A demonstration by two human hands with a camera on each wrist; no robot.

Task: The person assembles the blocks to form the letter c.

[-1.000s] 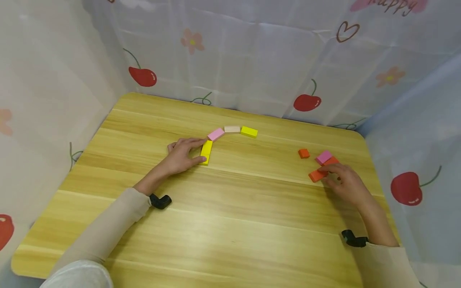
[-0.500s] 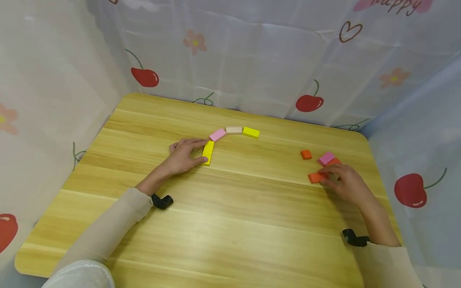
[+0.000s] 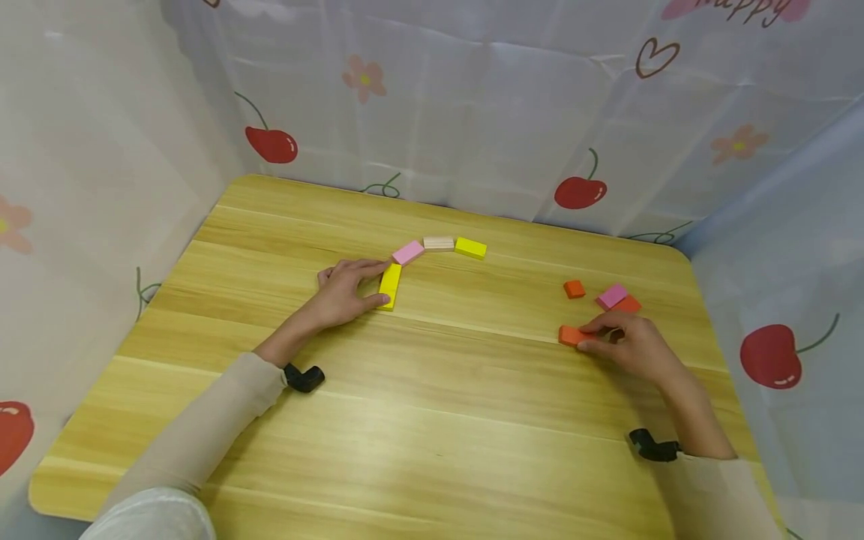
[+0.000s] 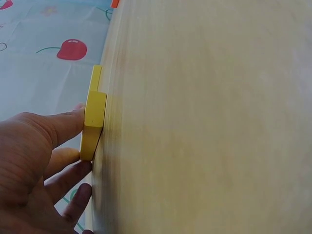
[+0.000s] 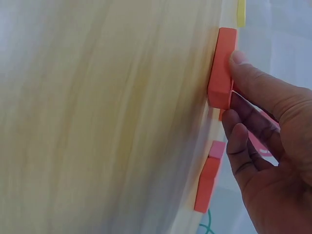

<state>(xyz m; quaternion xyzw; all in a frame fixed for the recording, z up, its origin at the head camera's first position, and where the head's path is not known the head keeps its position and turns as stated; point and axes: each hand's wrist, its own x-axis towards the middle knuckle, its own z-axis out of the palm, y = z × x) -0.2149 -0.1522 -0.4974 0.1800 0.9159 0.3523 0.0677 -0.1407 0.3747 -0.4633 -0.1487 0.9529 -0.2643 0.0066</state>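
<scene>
My left hand (image 3: 373,283) lies flat on the wooden table (image 3: 432,420), index finger and thumb straight against the left side of a yellow block (image 3: 388,285). The left wrist view shows the thumb (image 4: 68,122) pressing that yellow block (image 4: 94,124). This block ends a curved row with a pink block (image 3: 408,252), a beige block (image 3: 438,243) and a second yellow block (image 3: 470,247). My right hand (image 3: 586,335) pinches an orange block (image 3: 571,335) on the table; in the right wrist view the thumb lies on that orange block (image 5: 223,68).
Behind my right hand lie a small orange cube (image 3: 574,289), a pink block (image 3: 612,296) and another orange block (image 3: 629,305). Cherry-print curtains (image 3: 472,112) wall in the table on three sides. The table's right edge is close to my right arm.
My right hand has drawn the orange block leftward, away from the pink and orange blocks. My left hand has stayed on the yellow block.
</scene>
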